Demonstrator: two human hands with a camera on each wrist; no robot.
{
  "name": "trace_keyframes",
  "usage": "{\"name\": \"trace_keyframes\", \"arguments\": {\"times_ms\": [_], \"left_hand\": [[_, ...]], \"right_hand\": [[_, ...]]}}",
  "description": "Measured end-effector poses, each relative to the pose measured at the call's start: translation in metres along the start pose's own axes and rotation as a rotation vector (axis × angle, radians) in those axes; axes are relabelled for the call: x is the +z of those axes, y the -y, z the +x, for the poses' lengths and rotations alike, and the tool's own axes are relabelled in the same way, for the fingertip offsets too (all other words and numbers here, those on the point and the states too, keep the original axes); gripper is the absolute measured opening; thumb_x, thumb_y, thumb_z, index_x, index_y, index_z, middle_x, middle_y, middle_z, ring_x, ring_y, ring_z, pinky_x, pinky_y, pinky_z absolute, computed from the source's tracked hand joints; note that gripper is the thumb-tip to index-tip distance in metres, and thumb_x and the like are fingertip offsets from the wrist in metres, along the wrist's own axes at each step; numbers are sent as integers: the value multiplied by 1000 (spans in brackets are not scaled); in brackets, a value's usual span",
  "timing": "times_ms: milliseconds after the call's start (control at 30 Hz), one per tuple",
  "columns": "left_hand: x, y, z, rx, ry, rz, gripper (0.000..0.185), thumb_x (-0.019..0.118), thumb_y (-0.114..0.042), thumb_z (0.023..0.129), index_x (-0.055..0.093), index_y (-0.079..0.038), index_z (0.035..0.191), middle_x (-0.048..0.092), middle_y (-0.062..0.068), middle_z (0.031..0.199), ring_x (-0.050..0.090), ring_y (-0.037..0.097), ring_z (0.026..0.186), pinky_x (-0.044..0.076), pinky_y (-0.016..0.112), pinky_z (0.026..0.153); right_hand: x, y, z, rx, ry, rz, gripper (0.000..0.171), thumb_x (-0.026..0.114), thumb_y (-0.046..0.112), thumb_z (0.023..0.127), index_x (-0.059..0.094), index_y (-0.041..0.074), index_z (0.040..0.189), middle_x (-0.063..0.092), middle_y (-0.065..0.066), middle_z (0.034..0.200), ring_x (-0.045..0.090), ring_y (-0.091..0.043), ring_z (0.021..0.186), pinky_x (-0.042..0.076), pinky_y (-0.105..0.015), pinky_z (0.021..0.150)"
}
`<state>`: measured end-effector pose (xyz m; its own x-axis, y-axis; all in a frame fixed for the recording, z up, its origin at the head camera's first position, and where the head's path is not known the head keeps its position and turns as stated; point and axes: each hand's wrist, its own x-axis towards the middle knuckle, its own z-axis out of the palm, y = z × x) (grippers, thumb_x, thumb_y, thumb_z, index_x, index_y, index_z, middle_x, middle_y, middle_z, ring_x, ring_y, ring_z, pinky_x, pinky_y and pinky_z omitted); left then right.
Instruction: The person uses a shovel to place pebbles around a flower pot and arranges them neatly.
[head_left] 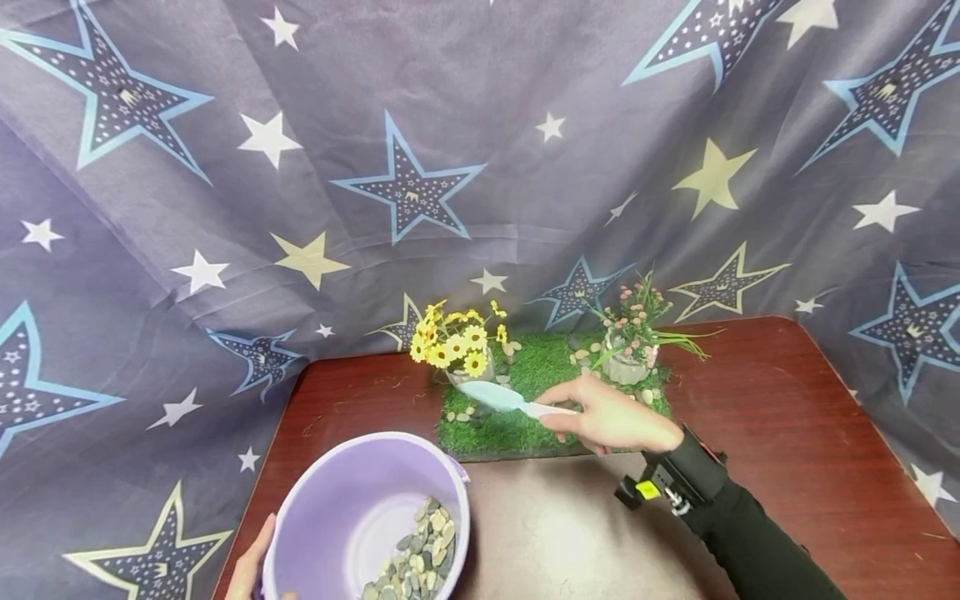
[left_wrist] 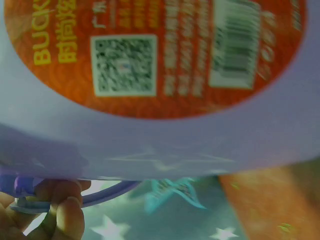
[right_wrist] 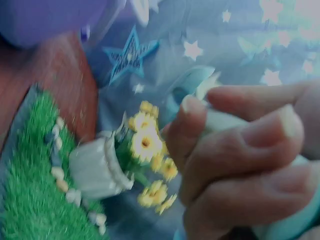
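Nearest the viewer, bottom left, the left hand (head_left: 251, 567) grips a lilac plastic bucket (head_left: 352, 508) by its rim & thin handle; in the wrist view its fingers (left_wrist: 60, 207) curl round the handle, w/ an orange label (left_wrist: 160, 50) on the bucket wall filling most of that pic. Bucket is tilted toward the viewer, w/ a heap of grey & tan pebbles (head_left: 416, 562) low on its right side. It sits over a dark red-brown table (head_left: 787, 467). Further on, the right hand (head_left: 611, 417), black sleeve & wrist strap behind it, holds a pale blue scoop (head_left: 498, 396), fingers wrapped on its handle, blade pointing left. Scoop blade is just in front of a small pot of yellow flowers (head_left: 457, 346) standing on a green grass mat (head_left: 525, 417); pebbles line the mat. A pot of pink flowers (head_left: 633, 333) stands on the mat's right. Behind all: a dark star-print cloth (head_left: 480, 150).
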<state>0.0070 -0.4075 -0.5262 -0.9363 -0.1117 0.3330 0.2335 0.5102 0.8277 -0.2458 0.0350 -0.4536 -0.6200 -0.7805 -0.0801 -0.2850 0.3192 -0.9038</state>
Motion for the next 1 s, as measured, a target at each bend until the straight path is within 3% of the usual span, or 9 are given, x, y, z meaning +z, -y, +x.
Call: {"name": "trace_keyframes", "arguments": {"times_ms": [67,167,267,333,500,567,600,800,1000], "left_hand": [[14,-25,1,-19,-53,189,112,67,18,68,34,-30,163,55,-28,128,58,-9,89,50,10,61],[29,-54,14,-4,-50,375,111,76,8,62,35,-15,162,70,-3,111,57,-6,77,49,15,57],[43,-79,27,3,3,569,112,82,-5,58,37,-11,160,72,20,92,60,4,73,49,23,59],[52,-93,32,-33,54,670,107,84,-15,61,40,-10,158,73,16,93,62,12,76,49,30,61],[67,-120,40,-206,205,765,92,81,-27,73,44,-6,155,71,7,103,62,16,85,51,36,67],[73,-128,40,-234,210,792,91,79,-29,75,44,-9,157,69,3,102,59,14,86,50,34,67],[76,-133,39,-228,195,805,91,79,-30,75,45,-11,157,69,2,102,58,14,86,49,34,67],[98,-152,32,-18,-23,820,91,81,-28,64,55,-20,151,66,-3,88,56,12,78,41,28,56],[104,-158,31,32,0,826,93,80,-28,64,53,-21,152,71,-2,96,61,14,82,47,33,61]], "right_hand": [[9,11,-8,-74,-13,-52,26,60,26,104,74,19,125,67,4,77,44,-3,48,39,-24,44],[27,25,-15,-184,-15,-130,26,63,22,102,75,17,124,70,8,79,51,1,58,45,-21,52],[48,33,-19,-261,-4,-217,24,65,20,101,76,20,122,75,10,90,60,6,70,52,-18,65],[61,36,-20,-286,-9,-311,22,66,21,100,77,24,118,76,13,96,62,8,76,53,-16,72],[84,35,-18,-287,-47,-529,17,70,23,95,79,31,107,70,17,91,57,8,76,46,-15,70],[90,34,-16,-293,-68,-603,17,72,23,93,80,30,107,68,15,87,53,6,71,43,-16,65],[93,33,-15,-299,-82,-649,17,73,24,93,80,29,107,67,14,85,51,5,69,41,-16,63],[116,27,-7,-343,-253,-991,16,80,20,81,78,23,97,56,8,74,46,-5,55,38,-22,52],[135,14,0,-359,-371,-1201,18,82,18,75,74,19,91,57,5,76,48,-10,54,37,-27,48]]}}
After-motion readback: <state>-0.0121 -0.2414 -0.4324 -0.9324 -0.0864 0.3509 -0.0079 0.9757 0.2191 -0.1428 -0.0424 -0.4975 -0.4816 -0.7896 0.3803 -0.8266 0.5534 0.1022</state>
